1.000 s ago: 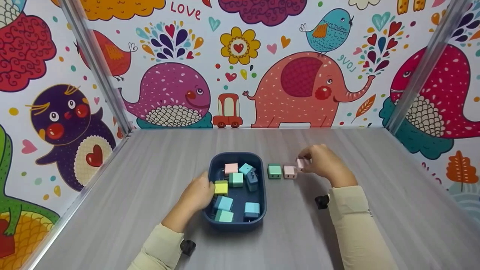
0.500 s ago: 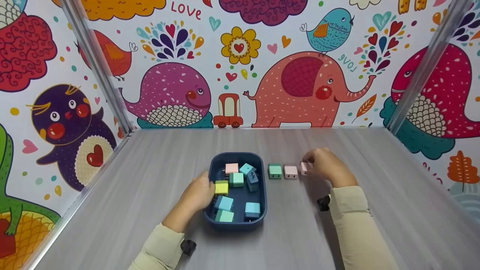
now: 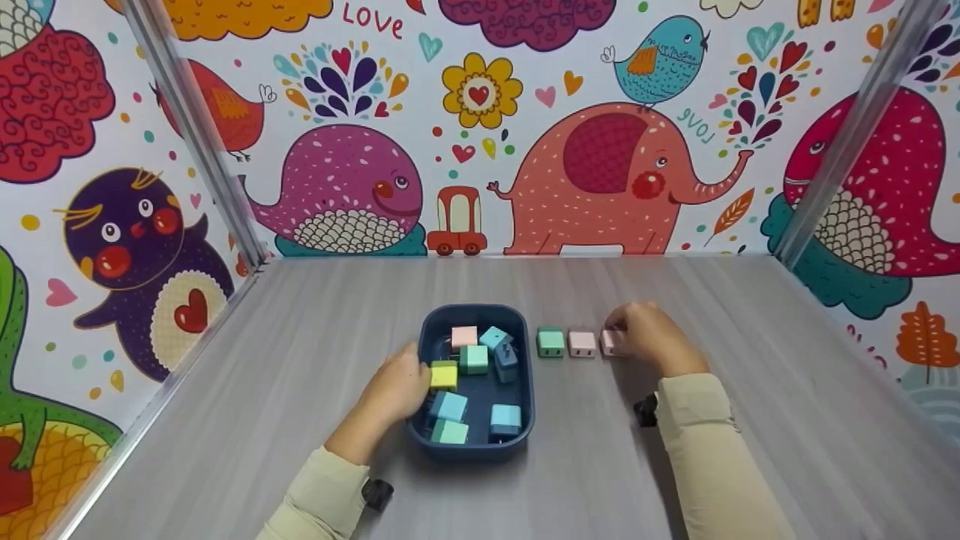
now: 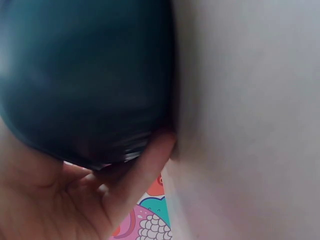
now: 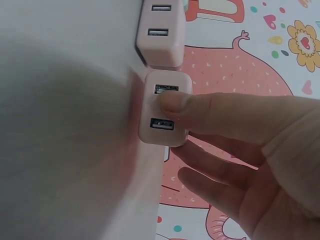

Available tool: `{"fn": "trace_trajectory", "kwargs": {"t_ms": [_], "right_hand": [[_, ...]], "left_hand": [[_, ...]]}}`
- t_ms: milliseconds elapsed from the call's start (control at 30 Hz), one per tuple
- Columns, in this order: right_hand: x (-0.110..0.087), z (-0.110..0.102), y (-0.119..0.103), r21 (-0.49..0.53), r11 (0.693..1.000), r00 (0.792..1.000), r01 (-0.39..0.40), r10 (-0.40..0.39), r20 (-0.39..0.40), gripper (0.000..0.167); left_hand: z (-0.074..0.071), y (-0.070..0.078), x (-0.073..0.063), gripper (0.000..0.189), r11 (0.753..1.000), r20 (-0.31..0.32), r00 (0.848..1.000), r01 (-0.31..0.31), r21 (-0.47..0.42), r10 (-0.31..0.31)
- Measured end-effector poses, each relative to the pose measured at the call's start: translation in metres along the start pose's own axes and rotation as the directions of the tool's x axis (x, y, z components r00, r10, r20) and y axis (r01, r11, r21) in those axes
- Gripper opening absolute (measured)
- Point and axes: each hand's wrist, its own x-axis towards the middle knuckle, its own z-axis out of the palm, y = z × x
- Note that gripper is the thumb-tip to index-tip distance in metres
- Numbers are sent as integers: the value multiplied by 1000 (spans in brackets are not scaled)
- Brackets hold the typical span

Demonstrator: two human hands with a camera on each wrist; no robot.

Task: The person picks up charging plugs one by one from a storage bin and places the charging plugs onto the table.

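A pink USB charger stands on the table, pinched in my right hand. In the right wrist view, the thumb presses the face with two USB ports of that charger, while fingers lie behind it. To its left, another pink charger and a green charger complete a row with small gaps. My left hand grips the left side of a dark blue bin. The left wrist view shows fingers against the outer wall of the bin; the thumb is partly hidden.
Inside the bin lie several chargers: a pink one, a yellow one, a dark blue one, and green and light blue ones. The grey table ends at a patterned back wall and side walls.
My right hand has lowered the pink charger to the table, in line with the other two, its ports now facing the head camera. The left hand and bin stay put.
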Motion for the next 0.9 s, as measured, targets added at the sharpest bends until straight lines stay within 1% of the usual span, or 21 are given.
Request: {"fn": "trace_trajectory", "kwargs": {"t_ms": [167,400,500,733,900], "right_hand": [[1,1,0,-1,1000,1000,-16,16,9,24],[5,5,4,-29,999,999,44,-45,-8,27],[5,6,5,-23,999,999,35,-35,-7,28],[5,6,5,-20,1000,1000,20,-20,0,30],[5,6,3,-6,1000,999,-30,30,12,32]], "left_hand": [[0,1,0,48,1000,-3,1000,0,-1,0],[0,2,0,47,1000,-8,1000,8,-3,-8],[0,2,0,46,1000,-7,1000,12,-4,-12],[0,1,0,46,1000,-6,1000,-6,-11,6],[1,1,0,45,1000,-5,1000,1,-17,-1]]}}
